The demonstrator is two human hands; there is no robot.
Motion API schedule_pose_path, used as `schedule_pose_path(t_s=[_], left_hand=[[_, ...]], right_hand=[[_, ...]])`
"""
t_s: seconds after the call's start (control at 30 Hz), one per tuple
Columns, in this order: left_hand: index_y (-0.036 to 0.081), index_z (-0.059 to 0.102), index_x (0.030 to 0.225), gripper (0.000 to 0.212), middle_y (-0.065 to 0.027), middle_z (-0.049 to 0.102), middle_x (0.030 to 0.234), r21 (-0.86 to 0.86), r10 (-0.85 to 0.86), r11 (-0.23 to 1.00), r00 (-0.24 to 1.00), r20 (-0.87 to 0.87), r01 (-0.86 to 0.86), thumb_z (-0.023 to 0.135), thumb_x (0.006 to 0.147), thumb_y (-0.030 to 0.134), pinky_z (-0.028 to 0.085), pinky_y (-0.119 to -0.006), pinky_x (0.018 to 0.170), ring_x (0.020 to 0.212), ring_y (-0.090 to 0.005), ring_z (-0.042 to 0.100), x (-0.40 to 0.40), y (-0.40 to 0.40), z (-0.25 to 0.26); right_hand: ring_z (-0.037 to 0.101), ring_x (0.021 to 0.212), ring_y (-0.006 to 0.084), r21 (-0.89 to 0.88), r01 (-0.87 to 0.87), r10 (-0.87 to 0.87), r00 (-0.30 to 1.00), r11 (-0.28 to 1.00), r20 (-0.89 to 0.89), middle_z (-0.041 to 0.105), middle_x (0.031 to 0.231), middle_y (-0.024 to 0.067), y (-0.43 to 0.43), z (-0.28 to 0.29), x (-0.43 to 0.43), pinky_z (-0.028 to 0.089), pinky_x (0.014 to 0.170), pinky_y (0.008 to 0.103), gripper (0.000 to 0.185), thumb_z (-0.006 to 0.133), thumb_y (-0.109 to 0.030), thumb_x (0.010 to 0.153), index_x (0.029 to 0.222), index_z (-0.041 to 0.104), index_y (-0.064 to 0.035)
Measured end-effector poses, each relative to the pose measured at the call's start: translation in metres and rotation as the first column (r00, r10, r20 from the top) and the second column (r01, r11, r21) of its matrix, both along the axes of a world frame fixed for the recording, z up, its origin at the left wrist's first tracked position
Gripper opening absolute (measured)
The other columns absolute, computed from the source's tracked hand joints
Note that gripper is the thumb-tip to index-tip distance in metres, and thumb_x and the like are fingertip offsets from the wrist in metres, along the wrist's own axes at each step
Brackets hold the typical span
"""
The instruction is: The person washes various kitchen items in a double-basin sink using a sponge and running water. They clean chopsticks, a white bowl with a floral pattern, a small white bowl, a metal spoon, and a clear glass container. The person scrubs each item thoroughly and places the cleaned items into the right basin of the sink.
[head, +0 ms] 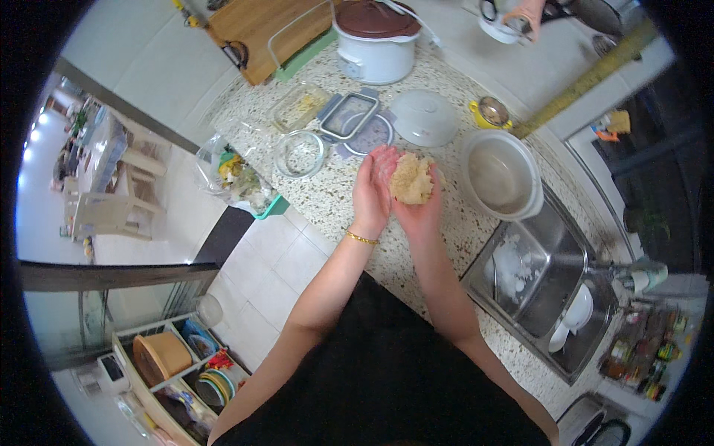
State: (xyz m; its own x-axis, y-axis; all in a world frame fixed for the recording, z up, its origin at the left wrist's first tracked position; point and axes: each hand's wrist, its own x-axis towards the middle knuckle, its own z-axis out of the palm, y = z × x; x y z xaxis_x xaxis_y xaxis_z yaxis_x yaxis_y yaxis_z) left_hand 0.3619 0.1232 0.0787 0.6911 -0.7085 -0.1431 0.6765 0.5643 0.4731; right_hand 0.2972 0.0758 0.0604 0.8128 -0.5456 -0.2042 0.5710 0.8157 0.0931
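Observation:
A rough, pale lump of dough (412,179) rests in my right hand (419,211), whose fingers curl around its side. My left hand (372,187), with a gold bracelet at the wrist, stands beside the lump with its palm turned towards it; its fingers look pinkish and damp. Both hands are above the speckled countertop (323,206). Beyond them lie a white domed lid (425,117), a rectangular container lid (350,115) and a round lid (376,135). To the right stands a deep white pot (499,173) with cloudy residue inside.
A round glass bowl (300,154), a glass container (299,107) and a bag of scraps (240,178) are at left. A white cooker (376,56) stands behind. The steel sink (535,267) is at right, near a yellow-handled cup (491,113). Another hand (527,17) shows at top right.

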Motion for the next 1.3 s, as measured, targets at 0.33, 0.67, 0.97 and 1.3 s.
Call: schedule_pose_path(t_s=[0.33, 0.67, 0.97, 1.3], left_hand=[[-0.001, 0.045, 0.101, 0.022, -0.0095, 0.054, 0.094, 0.356, 0.097, 0.915, 0.959, 0.266, -0.191, 0.039, 0.085, 0.013, 0.040, -0.023, 0.074, 0.081, -0.0124, 0.050, 0.139, 0.046, -0.039], [-0.001, 0.053, 0.085, 0.018, -0.0113, 0.055, 0.071, 0.644, -0.492, 0.480, 0.425, 0.760, -0.595, 0.054, 0.069, 0.006, 0.042, -0.027, 0.057, 0.062, -0.0178, 0.053, 0.261, 0.068, -0.081], [-0.011, 0.045, 0.083, 0.034, -0.0240, 0.046, 0.089, 0.811, -0.439, 0.320, 0.681, 0.586, -0.491, 0.060, 0.065, 0.014, 0.038, -0.037, 0.076, 0.082, -0.0364, 0.047, 0.309, 0.046, -0.140], [-0.012, 0.044, 0.094, 0.041, -0.0290, 0.052, 0.087, 0.896, -0.603, 0.187, 0.674, 0.428, -0.402, 0.057, 0.068, 0.017, 0.045, -0.038, 0.065, 0.080, -0.0374, 0.054, 0.306, 0.033, -0.122]], right_hand=[[0.054, 0.078, 0.0165, -0.520, -0.222, 0.024, 0.933, 0.825, -0.360, 0.055, 0.087, 0.0059, 0.019, -0.064, 0.153, 0.045, 0.069, 0.0285, 0.018, 0.050, -0.019, 0.079, 0.091, 0.050, -0.0045], [0.054, 0.073, 0.0331, -0.643, -0.644, -0.757, 0.147, 0.416, -0.637, 0.055, 0.075, 0.0194, 0.048, -0.101, 0.197, 0.044, 0.066, 0.0366, 0.034, 0.063, -0.019, 0.059, 0.084, 0.051, -0.0004], [0.054, 0.080, 0.0330, -0.289, -0.900, -0.791, -0.092, 0.326, -0.604, 0.054, 0.085, 0.0190, 0.048, -0.059, 0.216, 0.044, 0.069, 0.0371, 0.040, 0.063, -0.021, 0.059, 0.090, 0.049, -0.0015], [0.053, 0.087, 0.0299, -0.189, -0.868, -0.672, -0.200, 0.460, -0.713, 0.056, 0.089, 0.0179, 0.044, -0.055, 0.214, 0.043, 0.073, 0.0350, 0.041, 0.064, -0.016, 0.056, 0.092, 0.051, -0.0007]])
